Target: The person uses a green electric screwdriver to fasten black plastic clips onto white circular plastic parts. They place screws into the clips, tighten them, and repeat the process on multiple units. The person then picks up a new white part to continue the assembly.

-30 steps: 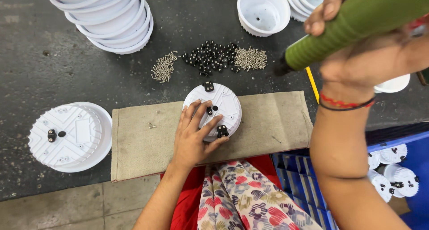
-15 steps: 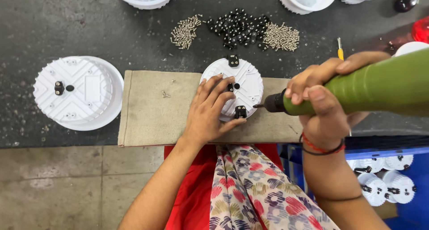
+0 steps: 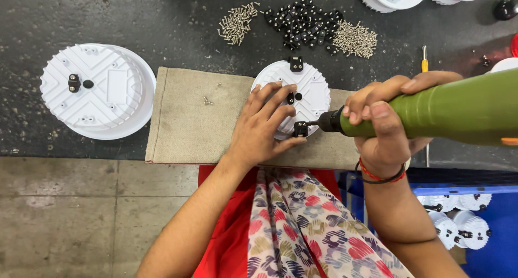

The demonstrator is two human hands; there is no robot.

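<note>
Your left hand (image 3: 264, 128) lies flat w/ fingers spread on the white round housing (image 3: 308, 88), pinning it to the beige cloth pad (image 3: 183, 121) at the bench edge. Your right hand (image 3: 384, 128) is wrapped tight round the green power screwdriver (image 3: 448, 109), bit on the black clip (image 3: 300, 129) at the housing's near rim. Housing looks like light, stiff molded plastic, prob. smooth enough to spin under torque, so press on the ribbed top, not the thin rim. Driver looks heavier; grip near the nose.
</note>
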